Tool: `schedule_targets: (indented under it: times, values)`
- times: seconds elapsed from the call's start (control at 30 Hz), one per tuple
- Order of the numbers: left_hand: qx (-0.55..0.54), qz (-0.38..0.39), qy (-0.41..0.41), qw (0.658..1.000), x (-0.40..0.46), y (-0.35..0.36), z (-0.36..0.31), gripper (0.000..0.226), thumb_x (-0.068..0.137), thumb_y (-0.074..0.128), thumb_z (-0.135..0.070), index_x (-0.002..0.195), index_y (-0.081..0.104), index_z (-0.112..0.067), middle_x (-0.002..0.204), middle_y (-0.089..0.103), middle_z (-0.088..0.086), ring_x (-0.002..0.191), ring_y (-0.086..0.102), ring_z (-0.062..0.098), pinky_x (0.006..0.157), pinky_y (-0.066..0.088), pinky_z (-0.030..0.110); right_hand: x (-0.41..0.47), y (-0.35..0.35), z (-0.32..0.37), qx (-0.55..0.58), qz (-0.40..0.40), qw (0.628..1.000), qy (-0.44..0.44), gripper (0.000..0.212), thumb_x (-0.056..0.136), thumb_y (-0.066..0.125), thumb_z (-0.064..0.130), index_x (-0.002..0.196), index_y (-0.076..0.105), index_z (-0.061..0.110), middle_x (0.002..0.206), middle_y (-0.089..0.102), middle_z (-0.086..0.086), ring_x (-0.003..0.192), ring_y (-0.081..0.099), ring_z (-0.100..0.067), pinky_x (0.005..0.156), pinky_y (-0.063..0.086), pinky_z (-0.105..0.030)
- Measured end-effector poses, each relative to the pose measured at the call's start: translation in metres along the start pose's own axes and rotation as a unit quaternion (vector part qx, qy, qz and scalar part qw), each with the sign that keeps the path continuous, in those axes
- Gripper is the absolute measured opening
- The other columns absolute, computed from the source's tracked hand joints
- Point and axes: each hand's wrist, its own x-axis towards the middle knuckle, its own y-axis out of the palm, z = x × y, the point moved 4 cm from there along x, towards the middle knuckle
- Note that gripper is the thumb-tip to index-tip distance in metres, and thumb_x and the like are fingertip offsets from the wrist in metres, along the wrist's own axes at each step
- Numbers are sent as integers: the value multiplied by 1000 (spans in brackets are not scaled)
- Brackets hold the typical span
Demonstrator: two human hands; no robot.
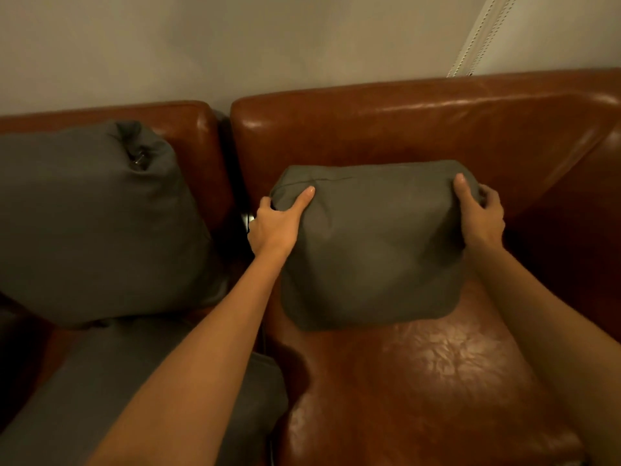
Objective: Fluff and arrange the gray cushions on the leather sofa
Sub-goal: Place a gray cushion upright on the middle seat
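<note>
A small gray cushion stands upright on the right seat of the brown leather sofa, leaning near the backrest. My left hand grips its upper left corner, thumb laid over the front. My right hand clasps the upper right corner, fingers wrapped behind. A larger gray cushion leans against the left backrest, a zipper pull showing at its top. Another gray cushion lies flat on the left seat, partly under my left forearm.
The right seat in front of the held cushion is bare shiny leather. A dark gap runs between the two sofa sections. A pale wall rises behind, with a white cord strip at the upper right.
</note>
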Motion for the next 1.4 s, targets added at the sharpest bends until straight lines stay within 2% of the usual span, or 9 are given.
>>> schedule_targets:
  times: [0.2, 0.37, 0.5, 0.67, 0.8, 0.87, 0.97, 1.1, 1.4]
  values:
    - [-180, 89, -95, 975, 30, 16, 12, 95, 70, 68, -70, 146, 30, -26, 141, 46, 4, 124, 48, 30, 105, 42, 45, 8, 35, -4, -72, 58, 995, -47, 87, 86, 58, 63, 153, 19, 24, 158, 17, -5, 142, 27, -31, 112, 29, -45]
    - [-308, 131, -36, 942, 15, 4, 37, 80, 86, 58, -59, 151, 19, -35, 153, 34, -2, 134, 41, 21, 109, 35, 36, -4, 36, -13, -98, 5, 994, -49, 86, 85, 48, 72, 153, 18, 29, 161, 12, -5, 147, 17, -31, 116, 22, -57]
    - [-185, 68, -9, 980, 3, -27, 101, 55, 90, 51, -59, 139, 45, -33, 130, 56, -2, 123, 52, 22, 105, 42, 40, -56, 47, -23, -95, -47, 988, -108, 68, 98, 42, 54, 155, 15, 28, 164, 1, -5, 151, -2, -26, 120, 8, -54]
    - [29, 14, 98, 995, -17, -102, 167, 22, 96, 57, -25, 104, 71, -10, 85, 66, 0, 78, 59, 11, 66, 38, 6, -160, 66, -70, -130, 12, 956, -263, 54, 100, 49, 29, 149, 32, 15, 162, 14, -8, 150, 1, -24, 118, 6, -52]
    - [183, -64, 116, 974, -21, -175, 232, 16, 93, 59, -17, 100, 72, -9, 93, 69, 14, 91, 61, 33, 82, 46, 35, -245, 97, -114, -136, 139, 939, -283, 47, 95, 51, 21, 141, 43, 12, 157, 25, -9, 150, 6, -20, 120, 13, -41]
    - [238, -101, 70, 964, -23, -210, 265, 20, 93, 59, -21, 108, 69, -13, 108, 65, 16, 106, 54, 39, 89, 42, 44, -286, 114, -127, -127, 210, 942, -230, 46, 97, 56, 16, 141, 43, 14, 156, 27, -7, 149, 11, -19, 120, 15, -36]
    - [269, -113, -57, 955, -31, -253, 312, 43, 94, 55, -41, 131, 54, -18, 137, 47, 15, 128, 36, 38, 103, 31, 51, -341, 133, -156, -98, 276, 956, -5, 64, 93, 63, 31, 148, 32, 20, 155, 26, -5, 144, 23, -23, 113, 20, -29]
    - [245, -28, -188, 951, -39, -283, 358, 74, 87, 34, -74, 149, 26, -35, 156, 25, 11, 142, 20, 38, 114, 12, 53, -406, 149, -201, 23, 287, 914, 286, 111, 62, 74, 74, 145, 4, 57, 159, 24, -2, 141, 32, -30, 113, 32, -54]
    - [299, 75, -155, 938, -37, -299, 372, 92, 75, 11, -89, 152, 11, -38, 151, 36, 16, 135, 37, 39, 110, 26, 49, -420, 173, -201, 63, 173, 911, 369, 102, 79, 62, 66, 154, -1, 39, 157, 27, -8, 141, 31, -36, 115, 26, -56]
